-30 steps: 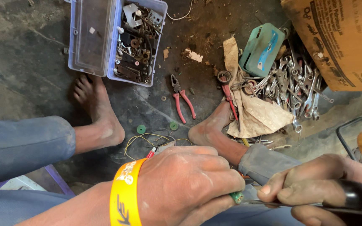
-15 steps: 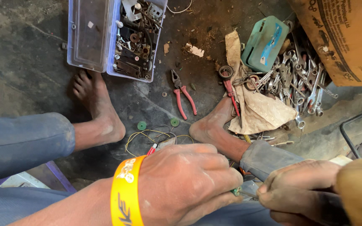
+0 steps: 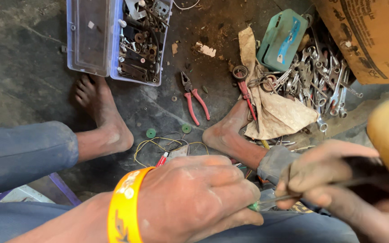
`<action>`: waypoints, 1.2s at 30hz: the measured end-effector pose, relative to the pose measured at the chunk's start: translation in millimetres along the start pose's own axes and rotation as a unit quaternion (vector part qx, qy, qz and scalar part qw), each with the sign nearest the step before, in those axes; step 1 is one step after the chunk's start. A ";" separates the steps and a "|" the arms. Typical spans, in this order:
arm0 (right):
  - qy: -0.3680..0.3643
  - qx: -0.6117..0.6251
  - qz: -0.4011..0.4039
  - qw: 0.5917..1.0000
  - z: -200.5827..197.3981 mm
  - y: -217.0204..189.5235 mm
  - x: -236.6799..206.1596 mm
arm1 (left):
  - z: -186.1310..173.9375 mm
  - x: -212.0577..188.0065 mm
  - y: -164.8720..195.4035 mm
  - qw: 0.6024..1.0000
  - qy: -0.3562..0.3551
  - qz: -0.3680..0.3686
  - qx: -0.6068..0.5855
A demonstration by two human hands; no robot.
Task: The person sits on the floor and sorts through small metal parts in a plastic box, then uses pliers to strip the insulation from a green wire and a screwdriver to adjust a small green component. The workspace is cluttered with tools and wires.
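Fingers [image 3: 212, 180] of the left hand [image 3: 194, 198] were curled tight together over something small low in the view, and what was gripped could not be made out beneath them. A yellow wristband [image 3: 124, 207] was worn on that wrist. Just beside it, the right hand [image 3: 325, 180] was closed around a dark handle [image 3: 365, 173], its thin metal shaft [image 3: 275, 199] pointed at the left fingertips, where a speck of green showed.

Further out, two bare feet were planted on the dark floor [image 3: 23, 67], with yellow wires [image 3: 158, 146] and two green washers [image 3: 151, 133] lying between them. Red-handled pliers [image 3: 194, 96] were seen beyond, well apart from the hands.

At the far edge, a clear plastic box [image 3: 91, 40] was lying open: one compartment bare, the other packed with small metal parts [image 3: 140, 45]. To the right, a pile of spanners [image 3: 316, 85] was heaped against a crumpled cloth [image 3: 280, 112], with a teal case [image 3: 282, 38] and a cardboard box [image 3: 365, 36] behind.
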State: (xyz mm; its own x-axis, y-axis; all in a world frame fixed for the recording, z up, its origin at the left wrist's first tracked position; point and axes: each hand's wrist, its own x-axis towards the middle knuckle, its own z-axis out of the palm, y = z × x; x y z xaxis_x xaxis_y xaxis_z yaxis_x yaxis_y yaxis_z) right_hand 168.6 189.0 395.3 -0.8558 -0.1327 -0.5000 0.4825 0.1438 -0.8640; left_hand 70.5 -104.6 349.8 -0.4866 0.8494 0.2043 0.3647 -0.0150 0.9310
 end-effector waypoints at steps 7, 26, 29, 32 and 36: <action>0.053 0.231 0.071 0.969 -12.9 36.3 -17.3 | -21.0 2.3 15.9 0.998 -0.045 0.017 -0.027; -0.070 -0.203 -0.093 0.972 25.2 -30.3 14.9 | 3.8 -7.6 -15.1 0.998 0.018 -0.010 0.052; -0.041 -0.199 -0.104 0.974 20.9 -1.1 15.4 | 6.6 -4.6 -11.3 0.994 0.055 -0.007 0.092; -0.021 -0.225 -0.112 0.968 18.9 10.4 16.8 | 7.5 -2.4 -9.9 0.991 0.054 0.003 0.126; -0.028 -0.363 -0.176 0.915 30.3 -12.0 25.0 | 6.7 -0.2 -17.8 0.994 0.062 -0.043 0.076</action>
State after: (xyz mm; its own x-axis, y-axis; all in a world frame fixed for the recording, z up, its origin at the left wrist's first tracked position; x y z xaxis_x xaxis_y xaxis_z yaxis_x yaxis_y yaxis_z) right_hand 147.0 154.3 391.4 -0.9139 -0.3419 -0.2187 -0.0880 0.6930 -0.7155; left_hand 69.4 -100.9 331.2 -0.6115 0.7728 0.1699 0.4287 0.1431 0.8920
